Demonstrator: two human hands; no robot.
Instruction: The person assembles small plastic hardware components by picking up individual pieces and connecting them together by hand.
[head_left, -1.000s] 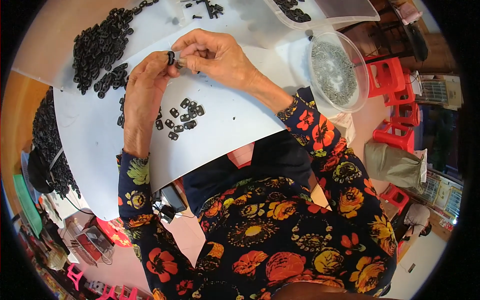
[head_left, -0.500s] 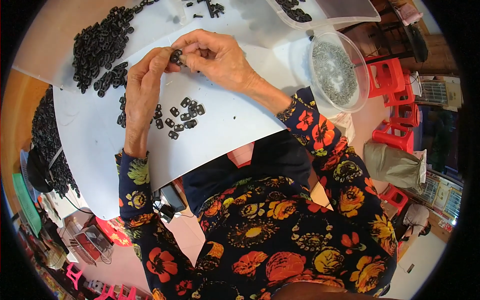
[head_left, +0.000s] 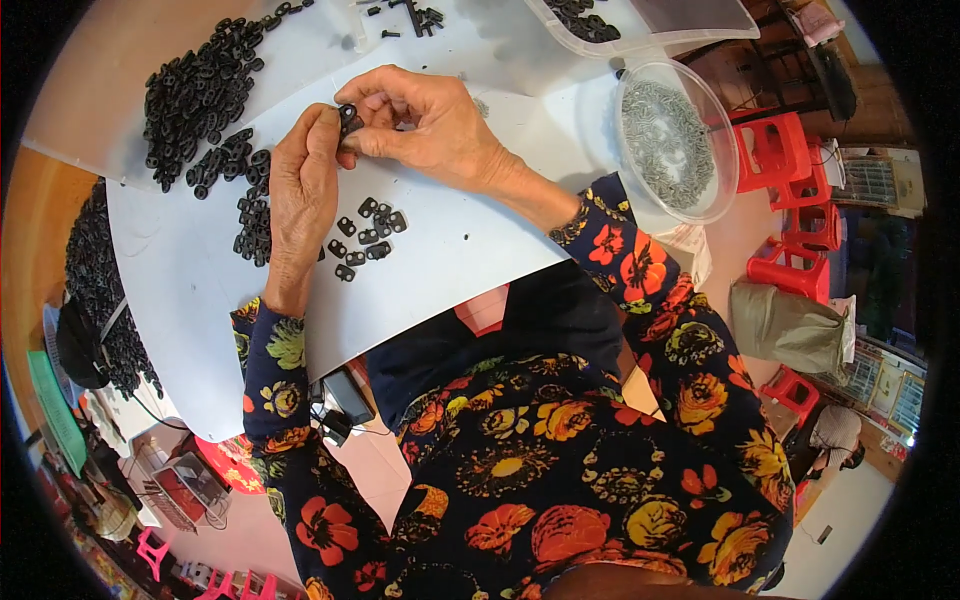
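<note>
Left hand (head_left: 300,185) and right hand (head_left: 425,125) meet at upper centre of the frame, fingertips pinching one small black plastic clip (head_left: 349,120) between them. Just below lie loose clips (head_left: 365,235) on the white tabletop (head_left: 460,250); a clip heap (head_left: 195,95) sits upper left, a clear tub of metal springs (head_left: 672,140) upper right.

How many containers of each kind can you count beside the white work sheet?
Round clear plastic tub of grey metal bits: 1
Rectangular clear plastic tray of black parts: 1
Grey-green sack: 1
Total: 3
</note>
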